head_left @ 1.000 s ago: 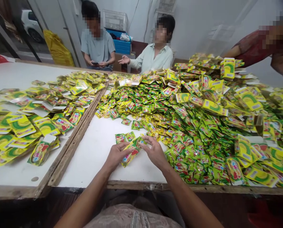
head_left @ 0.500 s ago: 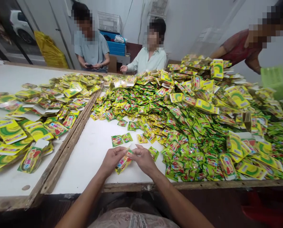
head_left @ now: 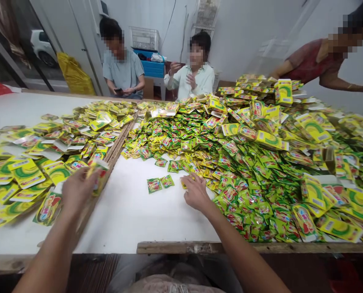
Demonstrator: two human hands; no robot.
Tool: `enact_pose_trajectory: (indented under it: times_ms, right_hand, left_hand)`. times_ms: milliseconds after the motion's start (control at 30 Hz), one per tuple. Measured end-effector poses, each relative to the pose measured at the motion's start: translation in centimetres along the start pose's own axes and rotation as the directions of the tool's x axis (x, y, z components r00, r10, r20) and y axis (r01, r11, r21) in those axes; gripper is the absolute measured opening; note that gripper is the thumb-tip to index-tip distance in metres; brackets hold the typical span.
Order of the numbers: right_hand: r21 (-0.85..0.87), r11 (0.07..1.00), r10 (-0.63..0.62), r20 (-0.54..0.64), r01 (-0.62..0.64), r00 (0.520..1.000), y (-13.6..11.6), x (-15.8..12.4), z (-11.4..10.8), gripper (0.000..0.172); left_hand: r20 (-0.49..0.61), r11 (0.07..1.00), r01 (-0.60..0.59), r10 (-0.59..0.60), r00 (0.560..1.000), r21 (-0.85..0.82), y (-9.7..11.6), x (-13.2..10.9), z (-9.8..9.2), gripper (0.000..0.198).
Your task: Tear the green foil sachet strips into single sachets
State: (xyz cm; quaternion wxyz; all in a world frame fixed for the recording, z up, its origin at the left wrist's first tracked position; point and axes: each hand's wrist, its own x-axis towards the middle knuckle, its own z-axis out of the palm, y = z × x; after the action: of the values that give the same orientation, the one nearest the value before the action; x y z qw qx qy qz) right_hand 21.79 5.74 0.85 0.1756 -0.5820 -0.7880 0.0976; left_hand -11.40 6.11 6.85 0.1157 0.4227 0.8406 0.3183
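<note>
My left hand [head_left: 79, 187], blurred by motion, is closed on a small yellow-and-green carton [head_left: 101, 177] above the wooden divider, beside the pile of cartons [head_left: 27, 171] at left. My right hand [head_left: 196, 192] is on the white tabletop at the near edge of the sachet heap. Its fingers are bent over a yellow sachet [head_left: 183, 185], mostly covered by the fingertips. Two green sachets [head_left: 153, 185] lie together just left of that hand. The big heap of green sachets [head_left: 245, 175] rises to its right.
A raised wooden strip [head_left: 120, 142] divides the white tabletop [head_left: 129, 215]. More yellow cartons [head_left: 269, 138] are stacked over the sachets at right. Two people [head_left: 123, 67] sit across the table, one with a phone. Another person [head_left: 315, 61] leans in at far right.
My hands have parted: the left has carried the carton leftward to the divider, and the right has moved onto the sachets at the heap's edge. The person opposite has raised both hands.
</note>
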Motion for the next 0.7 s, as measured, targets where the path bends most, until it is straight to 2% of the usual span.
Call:
enact_pose_trajectory:
  times_ms: [33, 67, 133, 200, 233, 300, 400, 500, 600, 667, 700]
  right_hand:
    - [-0.067, 0.998, -0.013, 0.030, 0.015, 0.999, 0.7, 0.3, 0.2, 0.048]
    - [-0.109, 0.994, -0.017, 0.042, 0.022, 0.999, 1.2, 0.7, 0.4, 0.043]
    - [-0.131, 0.991, 0.006, 0.013, -0.004, 1.000, 1.6, 1.7, 1.1, 0.035]
    - [-0.080, 0.993, 0.079, -0.058, -0.083, 0.995, 1.4, 2.7, 1.9, 0.032]
    - [-0.036, 0.991, 0.125, -0.089, -0.128, 0.988, 1.2, 3.0, 2.2, 0.030]
    - [0.058, 0.978, 0.205, -0.127, -0.199, 0.971, 0.9, 3.4, 2.8, 0.026]
    - [0.176, 0.954, 0.272, -0.155, -0.244, 0.950, 1.1, 3.0, 3.5, 0.021]
    - [0.284, 0.918, 0.333, -0.167, -0.278, 0.928, 1.8, 2.3, 3.7, 0.015]
    - [0.424, 0.847, 0.417, -0.156, -0.320, 0.895, 2.4, 2.2, 3.5, 0.017]
    - [0.600, 0.725, 0.489, -0.100, -0.339, 0.867, 2.6, 2.4, 3.3, 0.024]
    - [0.702, 0.627, 0.517, -0.049, -0.338, 0.855, 2.5, 2.6, 3.1, 0.027]
  left_hand:
    - [-0.100, 0.989, 0.006, 0.009, 0.995, 0.147, 0.1, 0.9, -0.6, 0.051]
    - [-0.151, 0.964, -0.006, 0.047, 0.987, 0.266, 0.3, 1.4, -0.9, 0.055]
    - [-0.161, 0.933, -0.113, 0.176, 0.971, 0.340, 1.5, 1.0, 0.0, 0.055]
    - [-0.026, 0.907, -0.299, 0.321, 0.947, 0.296, 3.3, -0.8, 2.4, 0.040]
    - [0.087, 0.882, -0.410, 0.401, 0.912, 0.233, 4.3, -1.9, 4.0, 0.031]
    - [0.269, 0.846, -0.512, 0.464, 0.844, 0.148, 6.4, -4.0, 7.2, 0.025]
    - [0.482, 0.803, -0.581, 0.461, 0.745, 0.130, 9.1, -5.9, 11.5, 0.021]
    - [0.593, 0.796, -0.593, 0.422, 0.685, 0.118, 10.2, -6.3, 13.9, 0.027]
    - [0.627, 0.824, -0.555, 0.373, 0.684, 0.115, 10.1, -6.1, 14.8, 0.029]
    - [0.617, 0.852, -0.512, 0.344, 0.708, 0.112, 9.7, -6.1, 14.8, 0.027]
    - [0.603, 0.866, -0.489, 0.334, 0.724, 0.107, 9.4, -6.1, 14.7, 0.025]
